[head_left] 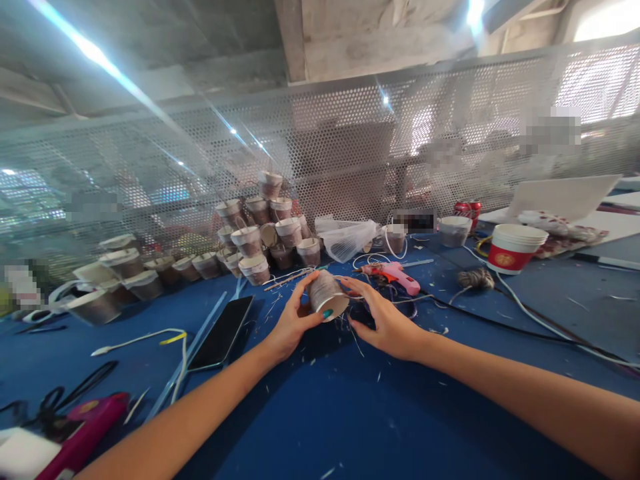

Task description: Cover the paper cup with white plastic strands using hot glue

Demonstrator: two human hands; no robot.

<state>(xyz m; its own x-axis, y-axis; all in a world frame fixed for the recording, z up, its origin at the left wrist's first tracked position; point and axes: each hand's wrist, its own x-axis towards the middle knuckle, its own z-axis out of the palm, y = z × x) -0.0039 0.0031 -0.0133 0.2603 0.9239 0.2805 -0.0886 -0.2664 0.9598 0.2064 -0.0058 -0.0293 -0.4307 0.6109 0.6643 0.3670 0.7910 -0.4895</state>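
Note:
A small paper cup (326, 293) with a grey-brown outer wrap lies tilted above the blue table, its pale round end towards me. My left hand (295, 317) is closed round it from the left, thumb with a green nail across the lower edge. At the cup's right side is my right hand (383, 320), fingers and thumb apart; whether its fingertips touch the cup I cannot tell. Just behind the hands lies a pink glue gun (395, 275). Thin cord loops near my right fingertips.
Wrapped cups are stacked in a pile (260, 233) at the back. A black phone (223, 333) and a magenta tool (93, 433) lie left. To the right are white-and-red cups (515, 250), a twine ball (475, 279) and trailing cables. A perforated metal screen (345, 147) stands behind the table.

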